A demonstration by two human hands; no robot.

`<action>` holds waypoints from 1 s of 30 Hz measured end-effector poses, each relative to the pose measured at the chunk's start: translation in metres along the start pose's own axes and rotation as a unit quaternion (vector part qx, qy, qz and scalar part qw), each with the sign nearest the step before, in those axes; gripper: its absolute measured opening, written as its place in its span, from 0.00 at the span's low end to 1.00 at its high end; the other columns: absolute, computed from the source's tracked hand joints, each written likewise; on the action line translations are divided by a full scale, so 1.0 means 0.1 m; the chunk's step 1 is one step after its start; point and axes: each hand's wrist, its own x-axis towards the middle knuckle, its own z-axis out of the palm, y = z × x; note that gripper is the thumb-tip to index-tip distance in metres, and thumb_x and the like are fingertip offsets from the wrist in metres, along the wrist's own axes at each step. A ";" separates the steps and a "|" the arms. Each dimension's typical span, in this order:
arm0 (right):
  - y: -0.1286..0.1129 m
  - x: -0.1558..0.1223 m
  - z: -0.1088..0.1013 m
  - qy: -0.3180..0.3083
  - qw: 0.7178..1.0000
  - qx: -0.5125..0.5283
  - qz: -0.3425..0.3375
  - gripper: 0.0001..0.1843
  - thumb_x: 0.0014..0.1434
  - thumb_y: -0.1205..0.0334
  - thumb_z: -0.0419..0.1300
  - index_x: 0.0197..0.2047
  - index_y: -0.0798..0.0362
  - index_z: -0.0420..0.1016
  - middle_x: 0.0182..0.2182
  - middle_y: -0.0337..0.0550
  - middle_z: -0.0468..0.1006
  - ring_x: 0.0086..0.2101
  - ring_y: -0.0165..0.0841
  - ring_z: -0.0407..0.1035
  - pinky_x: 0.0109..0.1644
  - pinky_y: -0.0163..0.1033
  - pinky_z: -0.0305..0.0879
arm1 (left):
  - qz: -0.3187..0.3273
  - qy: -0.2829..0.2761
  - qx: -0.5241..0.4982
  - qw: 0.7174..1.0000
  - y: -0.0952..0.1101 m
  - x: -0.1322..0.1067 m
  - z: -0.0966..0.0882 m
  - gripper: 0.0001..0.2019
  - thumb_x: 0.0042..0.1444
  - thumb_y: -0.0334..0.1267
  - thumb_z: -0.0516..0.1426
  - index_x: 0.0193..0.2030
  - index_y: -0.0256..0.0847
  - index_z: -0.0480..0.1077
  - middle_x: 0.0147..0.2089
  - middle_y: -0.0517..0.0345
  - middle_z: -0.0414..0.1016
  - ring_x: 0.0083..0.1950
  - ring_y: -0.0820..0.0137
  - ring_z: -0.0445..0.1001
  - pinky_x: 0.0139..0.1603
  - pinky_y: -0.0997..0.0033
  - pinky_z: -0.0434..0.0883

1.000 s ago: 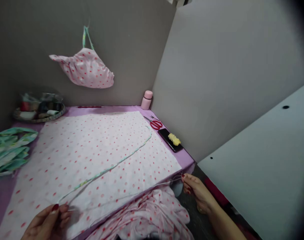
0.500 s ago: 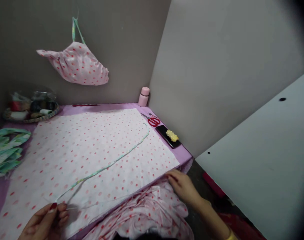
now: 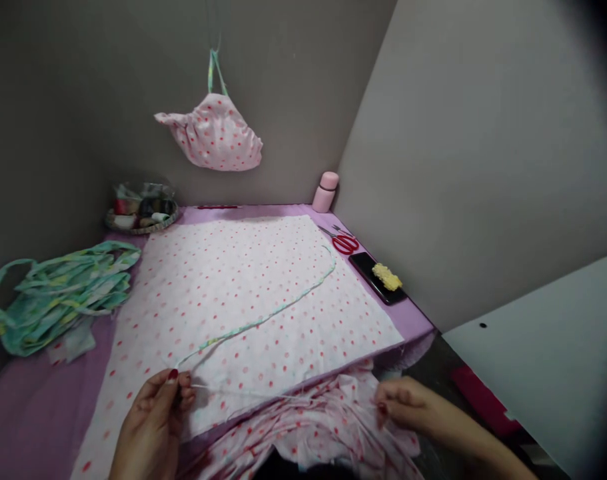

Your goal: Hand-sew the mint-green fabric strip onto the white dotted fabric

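Low on the left, my left hand pinches a thin white cord between thumb and fingers. From the same fingertips a narrow green fabric strip runs up and right across white cotton cloth with red dots, ending in a curve. The white cord trails right over the table's front edge, where its far end is lost. My right hand hovers beside the bunched dotted fabric at the front, fingers curled together; what they hold, if anything, cannot be made out.
Green fabric strips lie piled at left, below a basket of spools. Red-handled scissors, a black phone with a yellow scrunchie and a pink bottle line the right edge. A dotted pouch-like piece hangs behind.
My right hand has left the cloth's front right corner and moved slightly down and right, over the bunched fabric. The left hand keeps its pinch. The view has turned left, showing more green strips.
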 end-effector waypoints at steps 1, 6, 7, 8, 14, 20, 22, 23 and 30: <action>0.11 -0.09 -0.13 0.029 0.999 0.004 0.025 0.24 0.56 0.41 0.54 0.27 0.55 0.67 0.20 0.35 0.60 0.21 0.24 0.51 0.23 0.30 0.47 | 0.002 -0.006 -0.001 1.000 -0.01 0.02 -0.02 0.04 0.48 0.26 0.56 0.27 0.38 0.68 0.23 0.62 0.74 0.19 0.80 0.70 0.21 0.87 0.72; 0.20 -0.37 -0.29 0.126 0.985 -0.095 0.068 0.23 0.55 0.42 0.57 0.23 0.54 0.67 0.18 0.37 0.63 0.20 0.27 0.56 0.22 0.31 0.53 | 0.016 -0.036 0.012 0.999 -0.05 0.06 -0.08 0.09 0.40 0.29 0.62 0.30 0.38 0.68 0.23 0.64 0.75 0.21 0.79 0.70 0.23 0.86 0.72; 0.08 -0.36 -0.21 0.110 0.985 -0.125 0.043 0.21 0.57 0.45 0.56 0.23 0.53 0.69 0.20 0.39 0.66 0.23 0.29 0.60 0.25 0.32 0.57 | 0.021 -0.047 0.020 0.998 -0.06 0.06 -0.08 0.11 0.38 0.30 0.64 0.30 0.38 0.68 0.23 0.64 0.74 0.22 0.79 0.70 0.23 0.85 0.71; -0.09 -0.33 -0.11 0.074 0.986 -0.146 0.011 0.20 0.60 0.48 0.53 0.25 0.53 0.71 0.22 0.41 0.69 0.25 0.31 0.63 0.29 0.33 0.59 | 0.026 -0.058 0.029 0.998 -0.06 0.05 -0.07 0.13 0.36 0.32 0.65 0.30 0.38 0.68 0.23 0.65 0.74 0.22 0.79 0.70 0.23 0.85 0.71; -1.03 0.51 0.33 0.214 0.914 -0.234 -0.255 0.09 0.59 0.58 0.56 0.40 0.49 0.76 0.32 0.46 0.73 0.36 0.37 0.67 0.41 0.40 0.63 | 0.050 -0.133 0.082 0.986 -0.10 0.03 -0.07 0.17 0.36 0.41 0.67 0.30 0.39 0.65 0.20 0.65 0.73 0.20 0.78 0.68 0.23 0.81 0.66; -1.26 1.62 1.14 0.061 0.959 -0.065 -0.269 0.07 0.53 0.62 0.59 0.35 0.53 0.77 0.27 0.41 0.71 0.29 0.30 0.66 0.33 0.34 0.61 | 0.054 -0.211 0.130 0.967 -0.12 0.02 -0.09 0.17 0.41 0.47 0.65 0.28 0.39 0.65 0.21 0.61 0.72 0.21 0.75 0.68 0.25 0.76 0.65; -1.23 1.80 1.43 -0.003 0.976 0.018 -0.218 0.07 0.50 0.62 0.60 0.32 0.55 0.76 0.24 0.38 0.70 0.24 0.29 0.65 0.28 0.33 0.60 | 0.051 -0.224 0.129 0.965 -0.12 0.02 -0.10 0.18 0.40 0.49 0.66 0.26 0.39 0.65 0.21 0.61 0.72 0.21 0.75 0.67 0.25 0.76 0.64; -1.22 1.85 1.53 -0.027 0.979 0.048 -0.196 0.06 0.51 0.61 0.59 0.30 0.55 0.74 0.22 0.37 0.70 0.22 0.28 0.65 0.26 0.33 0.59 | 0.049 -0.229 0.130 0.963 -0.11 0.02 -0.10 0.18 0.40 0.49 0.66 0.26 0.39 0.65 0.21 0.61 0.72 0.21 0.75 0.67 0.25 0.76 0.64; -1.15 1.96 1.58 -0.043 0.978 0.122 -0.165 0.13 0.51 0.54 0.61 0.25 0.55 0.68 0.18 0.35 0.69 0.21 0.26 0.62 0.26 0.32 0.57 | 0.019 -0.214 0.118 0.970 -0.12 0.07 -0.09 0.19 0.41 0.52 0.65 0.27 0.37 0.67 0.23 0.59 0.74 0.22 0.75 0.68 0.25 0.76 0.64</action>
